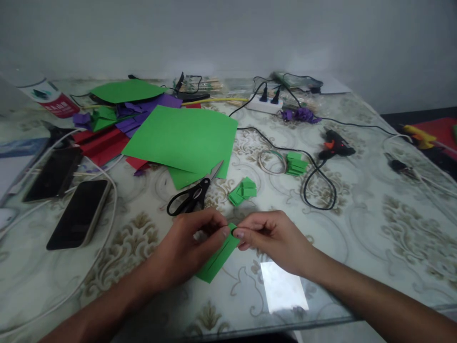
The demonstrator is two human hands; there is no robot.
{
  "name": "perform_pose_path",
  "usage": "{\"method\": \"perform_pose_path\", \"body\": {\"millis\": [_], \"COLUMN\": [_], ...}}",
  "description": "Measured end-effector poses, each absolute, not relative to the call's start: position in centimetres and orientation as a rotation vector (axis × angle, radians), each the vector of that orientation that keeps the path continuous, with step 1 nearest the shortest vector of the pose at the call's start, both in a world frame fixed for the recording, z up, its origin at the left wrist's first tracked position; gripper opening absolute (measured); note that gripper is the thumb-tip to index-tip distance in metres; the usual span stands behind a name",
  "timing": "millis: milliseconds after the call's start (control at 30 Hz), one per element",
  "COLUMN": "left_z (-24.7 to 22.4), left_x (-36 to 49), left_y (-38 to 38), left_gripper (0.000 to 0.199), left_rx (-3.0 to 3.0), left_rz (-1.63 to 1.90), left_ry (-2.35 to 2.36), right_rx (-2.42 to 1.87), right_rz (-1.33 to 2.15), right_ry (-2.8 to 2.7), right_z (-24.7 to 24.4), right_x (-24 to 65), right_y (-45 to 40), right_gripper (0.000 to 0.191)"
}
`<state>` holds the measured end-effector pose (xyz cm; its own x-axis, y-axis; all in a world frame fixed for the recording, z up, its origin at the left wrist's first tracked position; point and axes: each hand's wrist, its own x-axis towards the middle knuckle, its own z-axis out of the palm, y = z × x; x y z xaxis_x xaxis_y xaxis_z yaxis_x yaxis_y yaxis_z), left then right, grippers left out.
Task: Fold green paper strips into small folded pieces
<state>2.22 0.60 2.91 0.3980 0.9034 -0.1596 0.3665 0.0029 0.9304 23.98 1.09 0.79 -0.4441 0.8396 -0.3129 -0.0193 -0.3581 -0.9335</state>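
Note:
Between my two hands is a green paper strip [218,259], slanting down to the left, with a dark line along it. My left hand [200,243] pinches its upper end between thumb and fingers. My right hand [269,236] pinches the same end from the right, thumb and fingers together, close to my left fingertips. Just beyond them lie small green paper pieces [243,190]. Black-handled scissors [194,194] rest partly on large green sheets [185,136], blades pointing away to the right. Another small green stack [296,164] sits farther right, beside a ring of tape [272,162].
Two phones [79,214] and white cables lie at the left. A glue gun [336,145] with a looping black cord is at the right. Behind are a power strip [264,102], purple crumpled paper [301,115], red paper [102,144] and a bottle [50,97].

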Motion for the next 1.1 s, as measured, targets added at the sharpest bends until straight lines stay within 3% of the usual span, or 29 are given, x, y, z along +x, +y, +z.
{"method": "perform_pose_path", "body": {"millis": [1100], "left_z": [3.1], "left_x": [2.3], "left_y": [0.7], "left_gripper": [0.025], "left_rx": [1.532], "left_rz": [0.588], "left_ry": [1.19], "right_rx": [-1.143], "right_rz": [1.782], "right_ry": [-1.266], "right_z": [1.3], "right_x": [24.0], "right_y": [1.2], "right_gripper": [0.032]}}
